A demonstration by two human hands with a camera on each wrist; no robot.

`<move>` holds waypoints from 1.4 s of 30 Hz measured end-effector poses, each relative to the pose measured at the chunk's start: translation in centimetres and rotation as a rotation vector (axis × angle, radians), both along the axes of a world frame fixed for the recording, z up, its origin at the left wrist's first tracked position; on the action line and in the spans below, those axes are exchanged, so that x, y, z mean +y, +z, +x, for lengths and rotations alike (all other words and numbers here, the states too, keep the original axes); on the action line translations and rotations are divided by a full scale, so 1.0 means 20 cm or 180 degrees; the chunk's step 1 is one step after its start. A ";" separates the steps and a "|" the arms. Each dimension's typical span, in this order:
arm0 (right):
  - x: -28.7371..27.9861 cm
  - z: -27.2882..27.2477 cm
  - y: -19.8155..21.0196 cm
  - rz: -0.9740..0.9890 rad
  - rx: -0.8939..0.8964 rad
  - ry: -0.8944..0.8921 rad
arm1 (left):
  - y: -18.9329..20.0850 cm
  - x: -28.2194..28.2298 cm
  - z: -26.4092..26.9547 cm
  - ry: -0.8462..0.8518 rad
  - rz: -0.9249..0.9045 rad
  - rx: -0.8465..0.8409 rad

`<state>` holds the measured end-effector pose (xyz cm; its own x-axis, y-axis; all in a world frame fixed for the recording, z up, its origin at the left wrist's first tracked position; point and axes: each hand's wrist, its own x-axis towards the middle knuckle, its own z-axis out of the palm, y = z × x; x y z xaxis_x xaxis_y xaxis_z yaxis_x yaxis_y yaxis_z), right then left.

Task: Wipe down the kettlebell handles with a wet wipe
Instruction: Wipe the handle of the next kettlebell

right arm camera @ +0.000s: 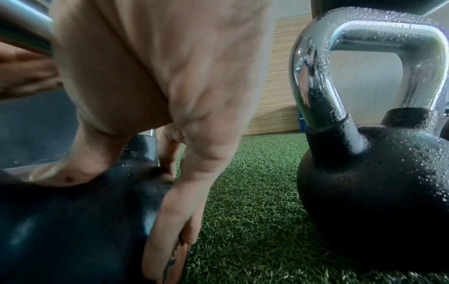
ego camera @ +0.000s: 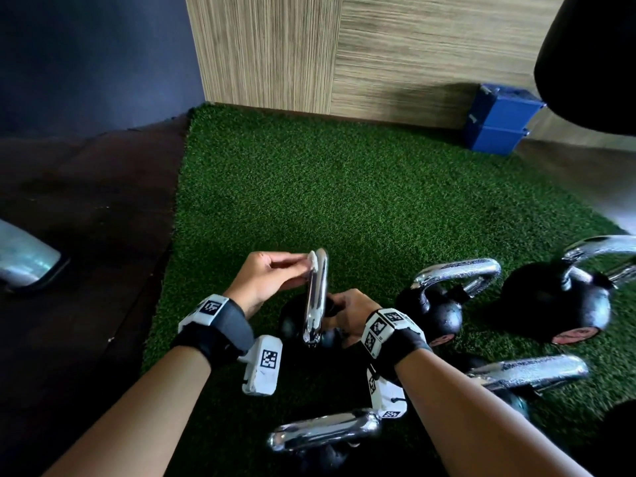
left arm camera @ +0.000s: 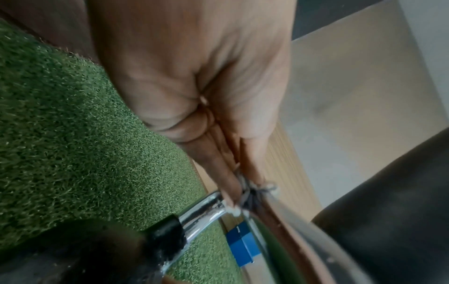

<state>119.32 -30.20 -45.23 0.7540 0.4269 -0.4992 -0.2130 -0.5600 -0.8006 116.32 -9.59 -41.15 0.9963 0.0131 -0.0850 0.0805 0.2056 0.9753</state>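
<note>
Glossy chrome handle (ego camera: 316,294), matt black body (right arm camera: 73,221)

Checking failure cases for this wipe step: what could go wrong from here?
1. The left hand only pinches a small wad of wipe at the handle's far end; it could slip out or miss most of the bar.
2. The right hand merely presses on the kettlebell; on turf it may roll.
3. The neighbouring kettlebell is beaded with droplets, so likely slippery.
</note>
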 end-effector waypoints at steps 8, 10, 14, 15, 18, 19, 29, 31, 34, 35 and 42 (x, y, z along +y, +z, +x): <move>0.00 0.00 0.03 -0.0088 -0.0053 0.0064 | 0.01 0.02 -0.15 -0.0176 0.0083 0.0177; -0.01 -0.01 0.03 -0.0065 -0.0081 0.0095 | 0.00 0.02 -0.22 -0.0338 -0.0023 0.0262; 0.00 -0.01 0.03 -0.0054 -0.0075 0.0035 | -0.02 0.04 -0.35 -0.0381 0.0243 0.0088; 0.00 -0.01 0.03 -0.0011 -0.0034 -0.0007 | -0.02 0.03 -0.38 -0.0383 0.0275 0.0046; 0.01 -0.04 0.05 -0.0021 -0.0038 -0.0082 | -0.05 0.02 -0.45 -0.0478 0.0612 -0.0183; 0.01 -0.05 0.05 -0.0068 -0.0086 -0.0094 | -0.05 0.02 -0.47 -0.0465 0.0785 -0.0269; 0.01 -0.06 0.07 -0.0558 -0.0573 -0.0019 | -0.18 -0.03 -0.51 -0.0110 0.1931 -0.0302; 0.02 -0.06 0.13 -0.1029 -0.0864 0.0228 | -0.16 -0.02 -0.52 -0.0160 0.2042 -0.0230; 0.02 -0.07 0.27 -0.1792 -0.1423 0.0479 | -0.06 0.00 -0.51 0.0005 0.1772 -0.0240; 0.01 -0.07 0.32 -0.1833 -0.1666 0.0320 | -0.02 0.00 -0.50 0.0142 0.1501 -0.0309; -0.07 -0.13 0.60 0.1020 -0.1551 0.0259 | 0.27 -0.08 -0.43 0.0414 0.0571 -0.0644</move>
<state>116.81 -31.61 -33.26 0.8226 0.5654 0.0603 0.2556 -0.2730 -0.9275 107.77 -11.28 -35.84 0.9817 0.1386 0.1302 -0.1349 0.0245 0.9906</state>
